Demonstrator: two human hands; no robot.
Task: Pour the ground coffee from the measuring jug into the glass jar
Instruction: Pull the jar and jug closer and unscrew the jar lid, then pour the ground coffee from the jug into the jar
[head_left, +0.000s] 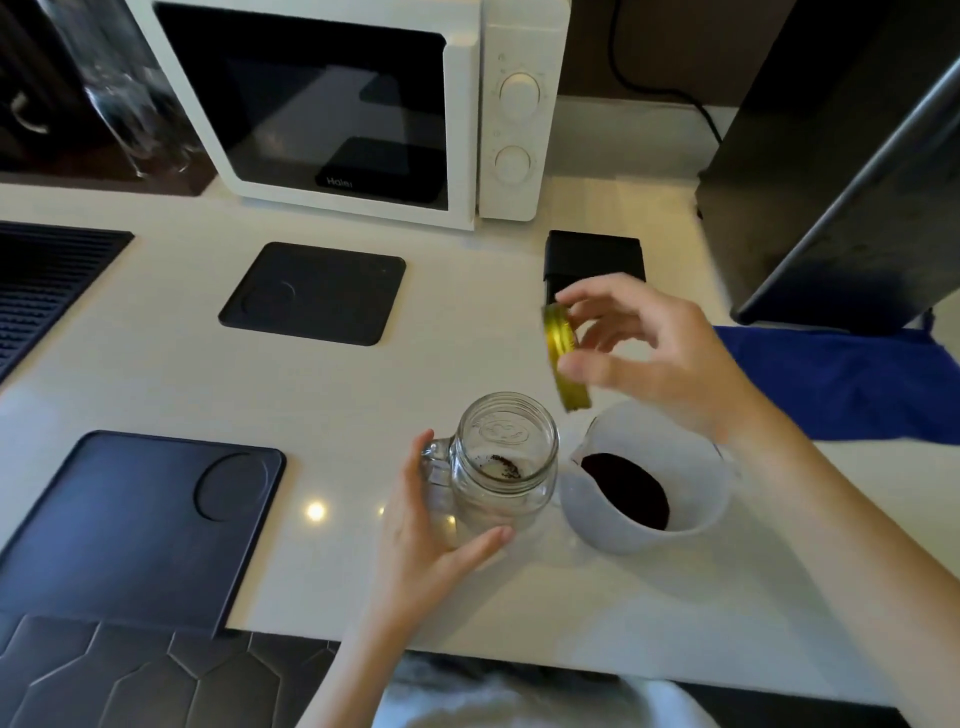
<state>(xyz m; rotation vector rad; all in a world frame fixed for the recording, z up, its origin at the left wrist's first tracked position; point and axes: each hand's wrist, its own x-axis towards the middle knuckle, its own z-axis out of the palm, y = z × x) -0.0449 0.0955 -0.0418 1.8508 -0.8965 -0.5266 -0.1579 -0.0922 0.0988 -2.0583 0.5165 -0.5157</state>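
Glass jar (506, 462): handled, upright on the counter (363, 395) near the front edge, mouth open; holds only a few dark grains at the bottom. Measuring jug (647, 486): pale, just right of the jar, spout turned toward it; holds a dark bed of ground coffee (626, 491), not yet poured. Lid (565, 358): gold, held on edge above both vessels. Left hand (434, 525): fingers curled about the jar's near side and handle, steadying it. Right hand (644, 353): fingers pinching the lid by its rim. Risks, as judged: the right hand is occupied, so the lid wants setting down first; the jar mouth is narrow beside the wide jug, so a quick tilt could scatter grounds over the counter; the dangling lid could knock the jug's rim. Surroundings: black mats (314, 293) left and far; white microwave (353, 104) at the back; blue cloth (841, 384) right.
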